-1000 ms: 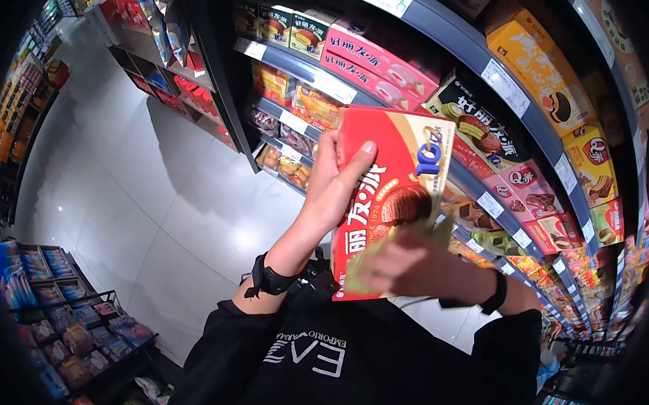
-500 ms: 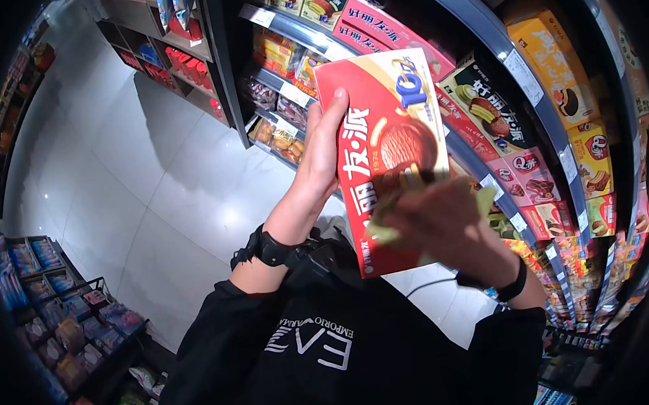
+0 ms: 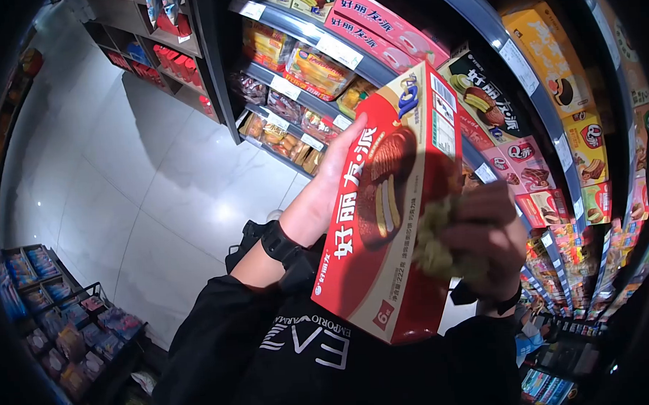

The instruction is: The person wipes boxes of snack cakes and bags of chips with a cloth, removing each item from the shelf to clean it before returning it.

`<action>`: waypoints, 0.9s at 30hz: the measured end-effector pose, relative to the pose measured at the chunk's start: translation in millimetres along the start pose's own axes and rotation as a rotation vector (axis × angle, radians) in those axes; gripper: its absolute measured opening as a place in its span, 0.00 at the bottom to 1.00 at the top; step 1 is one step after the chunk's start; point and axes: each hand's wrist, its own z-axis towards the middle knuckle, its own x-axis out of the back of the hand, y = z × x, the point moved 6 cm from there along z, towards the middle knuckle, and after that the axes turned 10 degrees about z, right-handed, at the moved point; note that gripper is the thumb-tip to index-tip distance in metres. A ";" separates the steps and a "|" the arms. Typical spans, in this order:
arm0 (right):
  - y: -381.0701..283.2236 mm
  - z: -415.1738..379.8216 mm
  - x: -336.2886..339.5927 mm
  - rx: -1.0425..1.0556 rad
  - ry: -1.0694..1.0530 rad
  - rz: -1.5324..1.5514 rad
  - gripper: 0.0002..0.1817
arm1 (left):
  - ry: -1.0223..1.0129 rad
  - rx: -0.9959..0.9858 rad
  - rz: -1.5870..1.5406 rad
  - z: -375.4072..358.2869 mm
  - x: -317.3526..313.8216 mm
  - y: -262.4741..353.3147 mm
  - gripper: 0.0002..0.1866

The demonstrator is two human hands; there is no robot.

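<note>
A red and cream box of chocolate pies [image 3: 373,179] is held up tilted in front of my chest, its large front and one narrow side showing. My left hand [image 3: 332,175] grips it from the left edge, thumb on the front; the other fingers are hidden behind it. At the box's right side is my right hand [image 3: 485,235], blurred by motion, with its fingers closed on a crumpled yellow-green cloth [image 3: 436,248]. The cloth lies against or very close to the narrow side.
Curved shelves [image 3: 469,22] on the right carry boxed pies, among them a dark green box [image 3: 485,101] and pink boxes [image 3: 389,26]. Packaged cakes [image 3: 319,69] sit on lower shelves. A low rack [image 3: 69,322] of small packets stands at the lower left beside the pale tiled floor [image 3: 165,202].
The box has turned, bringing its narrow right side into view, and sits a little lower. My right hand with the cloth has moved from the front face to that side.
</note>
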 end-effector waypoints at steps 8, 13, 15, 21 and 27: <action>48.6 5.3 12.7 -0.206 0.203 -0.082 0.12 | -0.049 0.089 -0.095 15.5 3.3 -27.1 0.31; -18.2 -26.9 -5.2 0.018 0.076 0.216 0.08 | -0.024 0.133 -0.195 31.5 39.0 -17.6 0.28; -5.0 -27.1 0.8 -0.075 0.159 0.234 0.09 | -0.466 0.087 -0.419 27.4 9.1 -11.0 0.33; 101.2 -3.9 26.0 -0.319 0.257 0.009 0.13 | -0.573 0.242 -0.569 33.2 5.4 -58.9 0.31; 26.8 -18.2 -0.5 -0.242 0.156 0.186 0.12 | -0.108 0.062 -0.241 36.1 36.8 -40.4 0.31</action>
